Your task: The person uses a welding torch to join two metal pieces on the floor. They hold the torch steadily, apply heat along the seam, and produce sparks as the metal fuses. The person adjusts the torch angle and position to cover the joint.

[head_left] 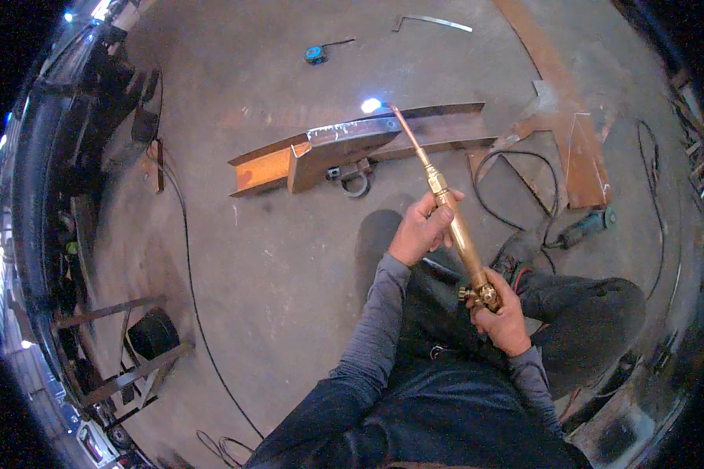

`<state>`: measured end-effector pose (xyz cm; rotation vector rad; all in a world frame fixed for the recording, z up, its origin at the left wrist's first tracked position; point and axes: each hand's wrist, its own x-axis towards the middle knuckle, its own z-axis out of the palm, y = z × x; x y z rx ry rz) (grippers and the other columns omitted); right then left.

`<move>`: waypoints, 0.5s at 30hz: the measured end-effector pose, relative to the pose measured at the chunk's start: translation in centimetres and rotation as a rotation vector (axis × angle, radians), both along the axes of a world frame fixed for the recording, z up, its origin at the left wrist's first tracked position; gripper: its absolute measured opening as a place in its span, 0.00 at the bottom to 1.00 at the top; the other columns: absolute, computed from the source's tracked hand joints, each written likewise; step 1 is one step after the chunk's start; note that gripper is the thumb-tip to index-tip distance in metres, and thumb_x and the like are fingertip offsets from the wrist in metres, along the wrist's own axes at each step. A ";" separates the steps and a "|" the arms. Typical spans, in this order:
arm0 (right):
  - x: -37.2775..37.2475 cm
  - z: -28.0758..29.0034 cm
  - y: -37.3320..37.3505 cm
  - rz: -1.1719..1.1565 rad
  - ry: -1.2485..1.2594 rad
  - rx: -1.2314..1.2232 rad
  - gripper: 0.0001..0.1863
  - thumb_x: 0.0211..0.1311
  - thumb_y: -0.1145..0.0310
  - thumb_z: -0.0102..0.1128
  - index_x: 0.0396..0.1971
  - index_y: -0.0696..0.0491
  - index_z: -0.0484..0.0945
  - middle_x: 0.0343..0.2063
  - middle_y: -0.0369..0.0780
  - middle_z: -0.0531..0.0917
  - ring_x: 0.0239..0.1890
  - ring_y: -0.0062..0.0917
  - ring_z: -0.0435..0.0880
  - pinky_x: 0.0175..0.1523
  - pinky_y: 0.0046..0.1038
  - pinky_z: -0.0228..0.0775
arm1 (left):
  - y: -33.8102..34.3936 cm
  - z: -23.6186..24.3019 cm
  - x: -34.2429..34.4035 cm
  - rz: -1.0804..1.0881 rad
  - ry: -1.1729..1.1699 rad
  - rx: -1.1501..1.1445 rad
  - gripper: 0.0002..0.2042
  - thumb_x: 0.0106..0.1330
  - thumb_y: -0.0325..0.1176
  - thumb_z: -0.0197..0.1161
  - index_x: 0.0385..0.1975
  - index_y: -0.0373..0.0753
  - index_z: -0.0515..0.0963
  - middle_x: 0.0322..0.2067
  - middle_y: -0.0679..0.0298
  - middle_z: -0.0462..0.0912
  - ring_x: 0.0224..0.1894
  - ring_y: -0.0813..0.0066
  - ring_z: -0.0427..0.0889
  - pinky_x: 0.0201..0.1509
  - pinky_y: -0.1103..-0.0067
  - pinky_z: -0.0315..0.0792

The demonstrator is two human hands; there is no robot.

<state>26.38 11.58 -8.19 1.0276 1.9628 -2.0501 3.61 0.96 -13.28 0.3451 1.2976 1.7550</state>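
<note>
A brass torch (pixel 462 238) angles up from my lap, with a bright white glow (pixel 371 105) at its bent tip over a steel beam. My left hand (pixel 424 230) is closed round the middle of the torch body. My right hand (pixel 499 316) grips its lower end beside the valve knobs. The beam (pixel 311 162) lies on the floor ahead of me, rusty orange inside its left end, with white marks along a dark top edge. A metal ring-shaped clamp (pixel 356 184) lies against its near side.
Concrete floor (pixel 258 281) holds a blue tape measure (pixel 314 55), a metal square (pixel 438 22), rusty flat steel (pixel 579 164) and an angle grinder (pixel 583 229) at right. Cables run on both sides; a metal frame (pixel 125 336) stands at lower left. My bent leg is at lower right.
</note>
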 end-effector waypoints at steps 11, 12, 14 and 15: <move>-0.9 0.8 0.2 -0.075 0.096 -0.107 0.30 0.55 0.77 0.63 0.59 0.51 0.64 0.40 0.41 0.77 0.31 0.22 0.82 0.27 0.22 0.73 | -0.7 -1.2 0.3 0.113 -0.151 0.092 0.23 0.65 0.42 0.63 0.57 0.40 0.73 0.35 0.61 0.86 0.24 0.82 0.80 0.23 0.86 0.67; -0.7 0.5 0.3 -0.096 0.136 -0.144 0.29 0.56 0.76 0.64 0.58 0.51 0.64 0.39 0.41 0.76 0.28 0.22 0.82 0.24 0.22 0.72 | -0.6 -1.4 0.3 0.118 -0.159 0.089 0.22 0.64 0.41 0.63 0.57 0.40 0.73 0.35 0.60 0.86 0.25 0.82 0.81 0.22 0.86 0.67; -0.8 0.6 0.3 -0.136 0.135 -0.189 0.26 0.58 0.75 0.63 0.55 0.51 0.63 0.39 0.42 0.76 0.27 0.24 0.83 0.24 0.23 0.74 | -0.6 -1.9 0.4 0.139 -0.172 0.075 0.22 0.62 0.39 0.63 0.55 0.40 0.73 0.36 0.59 0.87 0.25 0.80 0.82 0.22 0.86 0.66; -0.9 0.7 0.4 -0.158 0.134 -0.211 0.25 0.59 0.74 0.63 0.54 0.51 0.63 0.38 0.42 0.76 0.27 0.26 0.83 0.25 0.23 0.74 | -0.7 -2.2 0.3 0.149 -0.185 0.089 0.21 0.61 0.38 0.63 0.54 0.40 0.74 0.36 0.58 0.87 0.26 0.79 0.83 0.23 0.85 0.68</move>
